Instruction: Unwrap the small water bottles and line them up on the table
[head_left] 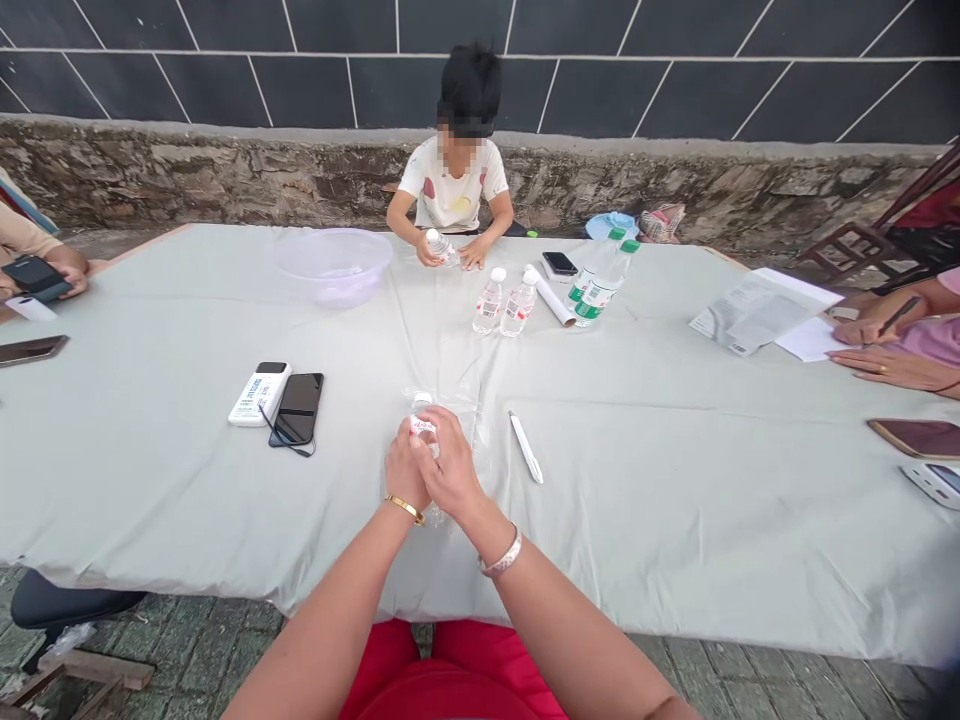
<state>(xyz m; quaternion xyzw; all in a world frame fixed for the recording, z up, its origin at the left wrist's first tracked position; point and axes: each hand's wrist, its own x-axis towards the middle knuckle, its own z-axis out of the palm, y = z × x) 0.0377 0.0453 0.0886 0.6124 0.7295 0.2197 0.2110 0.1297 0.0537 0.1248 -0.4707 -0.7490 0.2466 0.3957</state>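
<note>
A small clear water bottle (424, 428) with a white cap and a red-and-white label is between my hands, its cap end pointing away from me. My left hand (405, 468) wraps the bottle from the left, its fingers partly hidden. My right hand (452, 468) curls over the bottle from the right, with thumb and fingers closed around it. Crumpled clear plastic film (469, 400) lies on the table around the bottle. To the right of my right hand rests a white pen (526, 447).
Left are a white power bank (259, 394), a black phone (297, 408) and a clear basin (334, 265). Ahead stand two small bottles (502, 303), a roll (553, 298) and green-capped bottles (600, 280). A person opposite (454, 190) holds another bottle; others sit at both sides.
</note>
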